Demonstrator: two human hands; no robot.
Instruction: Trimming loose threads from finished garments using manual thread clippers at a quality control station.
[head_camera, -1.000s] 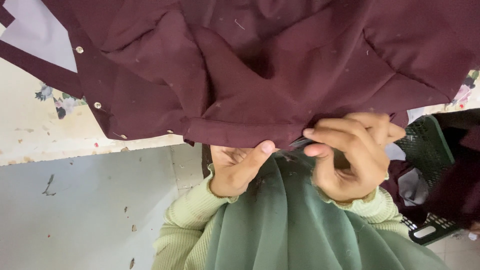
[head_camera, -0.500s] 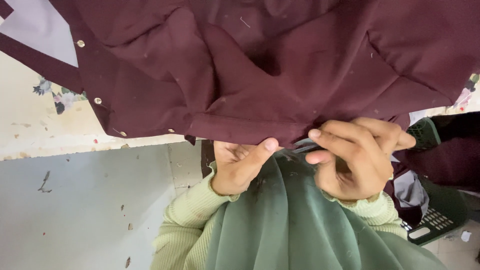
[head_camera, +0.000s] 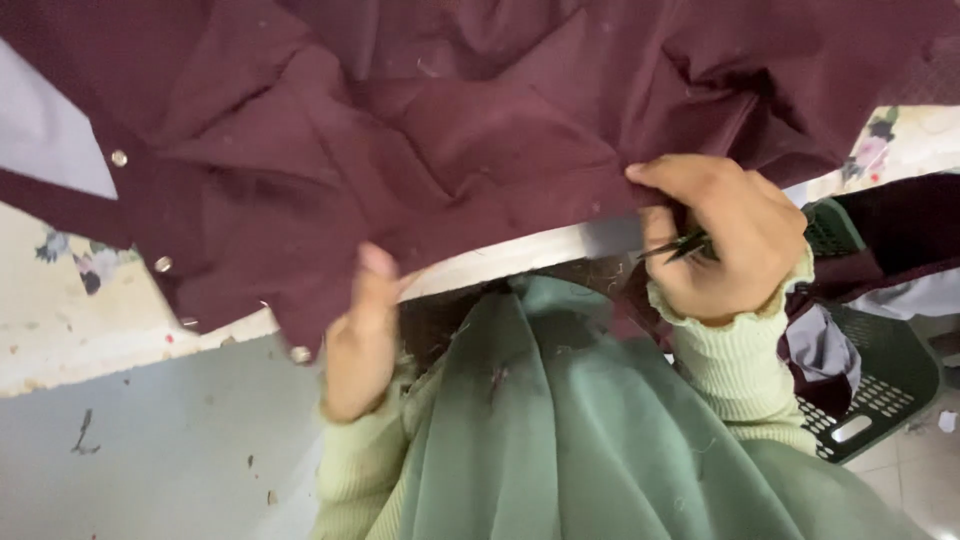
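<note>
A dark maroon garment (head_camera: 430, 130) with metal snap buttons (head_camera: 162, 264) lies spread over the table edge and fills the top of the view. My left hand (head_camera: 358, 340) pinches the garment's lower hem from below, thumb up against the cloth. My right hand (head_camera: 725, 240) grips the hem further right and also holds small thread snips (head_camera: 682, 245), their dark blades poking out to the left between the fingers. Both wrists wear pale green ribbed sleeves. A green cloth (head_camera: 560, 420) drapes over my lap below the hands.
A table with a floral cover (head_camera: 60, 320) runs across the left, its pale edge (head_camera: 520, 255) showing under the garment. A dark green plastic basket (head_camera: 880, 380) with more maroon and white cloth stands at the right. Grey floor (head_camera: 140, 460) lies at the lower left.
My hands have moved apart along the hem: the left slid left and lower, the right moved right. The garment was pulled up, and the table's pale edge now shows between the hands.
</note>
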